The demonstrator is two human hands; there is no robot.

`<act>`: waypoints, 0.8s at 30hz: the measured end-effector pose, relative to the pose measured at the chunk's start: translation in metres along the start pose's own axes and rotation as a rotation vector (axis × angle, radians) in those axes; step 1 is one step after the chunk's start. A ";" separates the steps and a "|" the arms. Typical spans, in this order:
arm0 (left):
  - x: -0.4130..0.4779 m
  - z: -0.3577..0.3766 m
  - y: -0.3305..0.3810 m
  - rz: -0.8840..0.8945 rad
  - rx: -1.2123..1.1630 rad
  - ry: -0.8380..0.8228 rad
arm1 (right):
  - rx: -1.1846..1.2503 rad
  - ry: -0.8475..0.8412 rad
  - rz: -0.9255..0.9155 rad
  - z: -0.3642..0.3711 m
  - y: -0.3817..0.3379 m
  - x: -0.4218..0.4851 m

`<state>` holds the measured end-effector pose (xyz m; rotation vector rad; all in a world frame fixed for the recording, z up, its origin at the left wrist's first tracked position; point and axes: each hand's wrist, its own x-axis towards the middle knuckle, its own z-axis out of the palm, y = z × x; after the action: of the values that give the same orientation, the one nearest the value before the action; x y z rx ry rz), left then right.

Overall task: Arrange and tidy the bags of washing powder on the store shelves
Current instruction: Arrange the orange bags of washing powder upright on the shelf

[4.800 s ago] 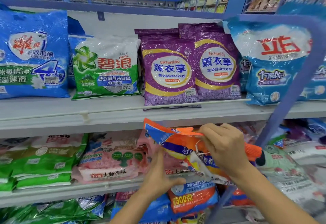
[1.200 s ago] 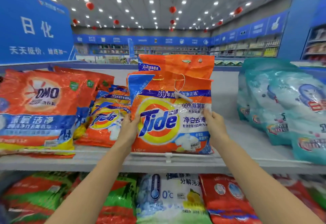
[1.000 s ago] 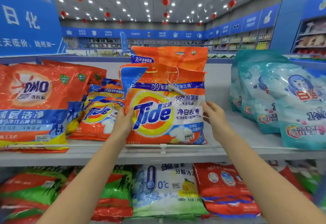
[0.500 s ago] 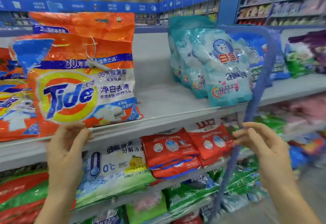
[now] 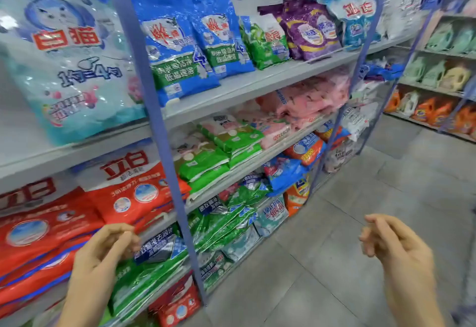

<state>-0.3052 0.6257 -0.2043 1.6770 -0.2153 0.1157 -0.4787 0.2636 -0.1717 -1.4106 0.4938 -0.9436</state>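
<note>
Head view: left hand [image 5: 103, 252] and right hand [image 5: 396, 252] hang loosely curled and empty before the shelves [image 5: 231, 92]. The slumped green bags [image 5: 226, 221] low down look likeliest next; take 1 by both edges and stand it square.

The pale-blue washing powder bag [image 5: 69, 69] is made of glossy plastic film, and ceiling light is mirrored on it. The green bags [image 5: 224, 221] low down are formed of crinkled, shiny film. The shelf boards [image 5: 231, 89] and blue uprights [image 5: 152, 110] are finished in smooth paint. The floor [image 5: 347, 223] is laid with matt grey tiles.
</note>
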 end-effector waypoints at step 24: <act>0.207 0.327 0.001 -0.063 -0.021 0.034 | -0.061 0.054 0.056 -0.068 0.087 0.350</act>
<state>-0.1196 0.2858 -0.1999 1.6579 -0.1376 0.0944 -0.3118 -0.0630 -0.1825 -1.4212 0.6043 -0.9300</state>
